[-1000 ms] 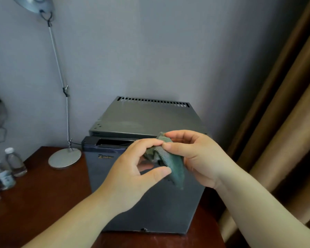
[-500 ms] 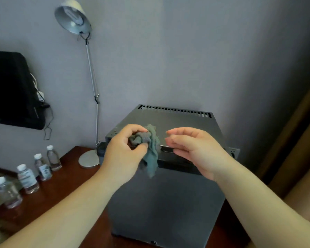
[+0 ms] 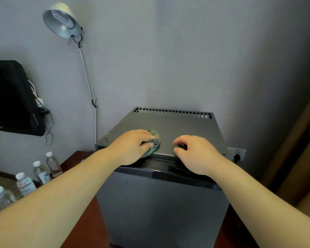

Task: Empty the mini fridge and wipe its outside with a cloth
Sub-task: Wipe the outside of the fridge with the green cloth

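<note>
A grey mini fridge (image 3: pixel 168 208) stands on a dark wooden desk against the wall, its door shut. My left hand (image 3: pixel 131 145) grips a bunched green cloth (image 3: pixel 155 140) and holds it down on the front left of the fridge's top panel. My right hand (image 3: pixel 193 153) rests on the front edge of the top, to the right of the cloth, fingers curled and holding nothing.
Several water bottles (image 3: pixel 40 171) stand on the desk (image 3: pixel 89 230) at the left. A silver desk lamp (image 3: pixel 64 22) rises beside the fridge. A black screen (image 3: pixel 11 97) hangs on the left wall. A wall socket (image 3: pixel 237 154) sits behind the fridge; brown curtains (image 3: pixel 297 158) hang right.
My right hand let go of the cloth. My left hand carried it up from in front of the door onto the fridge's top. My right hand came down onto the top edge.
</note>
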Demonstrator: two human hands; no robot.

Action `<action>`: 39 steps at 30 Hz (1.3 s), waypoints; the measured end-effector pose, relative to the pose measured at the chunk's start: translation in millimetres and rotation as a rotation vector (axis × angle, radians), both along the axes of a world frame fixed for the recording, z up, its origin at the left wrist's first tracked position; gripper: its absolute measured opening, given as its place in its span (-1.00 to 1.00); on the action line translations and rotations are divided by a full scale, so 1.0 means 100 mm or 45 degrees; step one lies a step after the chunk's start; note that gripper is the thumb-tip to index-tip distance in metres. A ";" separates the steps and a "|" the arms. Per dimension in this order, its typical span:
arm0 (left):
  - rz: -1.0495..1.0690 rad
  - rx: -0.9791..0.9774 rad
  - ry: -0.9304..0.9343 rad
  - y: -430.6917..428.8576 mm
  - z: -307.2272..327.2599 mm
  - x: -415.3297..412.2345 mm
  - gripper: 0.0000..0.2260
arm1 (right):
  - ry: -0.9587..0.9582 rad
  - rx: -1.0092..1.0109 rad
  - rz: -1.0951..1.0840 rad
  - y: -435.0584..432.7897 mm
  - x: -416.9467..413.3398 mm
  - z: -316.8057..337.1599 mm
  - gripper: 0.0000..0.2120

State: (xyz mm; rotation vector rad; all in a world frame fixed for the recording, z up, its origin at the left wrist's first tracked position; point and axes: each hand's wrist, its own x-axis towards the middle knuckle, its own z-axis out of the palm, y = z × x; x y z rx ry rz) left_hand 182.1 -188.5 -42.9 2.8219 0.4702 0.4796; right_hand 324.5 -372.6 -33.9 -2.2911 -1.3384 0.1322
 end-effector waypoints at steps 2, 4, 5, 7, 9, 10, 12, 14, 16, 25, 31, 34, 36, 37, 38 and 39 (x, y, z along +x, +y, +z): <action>-0.017 0.034 0.041 0.05 0.02 -0.04 -0.76 | -0.036 -0.007 0.010 0.05 0.01 0.01 -0.69; 0.016 0.062 0.071 0.16 0.04 -0.11 -0.75 | -0.053 -0.020 0.019 0.13 0.01 0.01 -0.70; 0.048 0.070 0.079 0.23 0.05 -0.17 -0.76 | -0.060 -0.032 0.026 0.17 0.00 0.02 -0.71; 0.110 0.075 0.080 0.40 0.05 -0.29 -0.76 | -0.073 -0.048 0.037 0.26 -0.04 0.02 -0.71; 0.138 0.076 0.073 0.57 0.03 -0.41 -0.78 | -0.084 -0.055 0.039 0.37 -0.10 0.02 -0.72; 0.142 0.060 0.070 0.66 0.02 -0.47 -0.78 | -0.089 -0.060 0.038 0.44 -0.13 0.02 -0.72; 0.131 0.014 0.047 0.80 0.00 -0.55 -0.80 | -0.093 -0.079 0.038 0.59 -0.22 0.03 -0.71; 0.105 -0.025 -0.005 0.92 -0.01 -0.63 -0.80 | -0.102 -0.096 0.041 0.75 -0.32 0.04 -0.69; 0.081 -0.079 -0.080 1.04 -0.04 -0.69 -0.81 | -0.110 -0.111 0.028 0.91 -0.40 0.05 -0.67; -0.099 -0.397 -0.317 1.57 -0.32 -0.68 -0.78 | -0.111 -0.254 -0.114 1.50 -0.71 0.00 -0.45; -0.277 -0.241 -0.186 1.81 -0.23 -0.50 -0.69 | -0.081 -0.239 -0.261 1.54 -0.85 0.02 -0.49; -0.371 -0.173 -0.056 1.93 -0.17 -0.34 -0.63 | -0.097 -0.274 -0.304 1.53 -0.85 0.02 -0.46; -0.412 -0.143 0.024 2.01 -0.15 -0.20 -0.62 | -0.105 -0.294 -0.321 1.54 -0.83 0.04 -0.47; -0.424 -0.136 0.058 2.05 -0.14 -0.13 -0.62 | -0.110 -0.298 -0.329 1.54 -0.82 0.05 -0.49; -0.433 -0.129 0.083 2.08 -0.12 -0.05 -0.62 | -0.120 -0.299 -0.335 1.55 -0.79 0.08 -0.52; -0.441 -0.117 0.101 2.12 -0.12 0.03 -0.62 | -0.131 -0.300 -0.340 1.57 -0.75 0.10 -0.54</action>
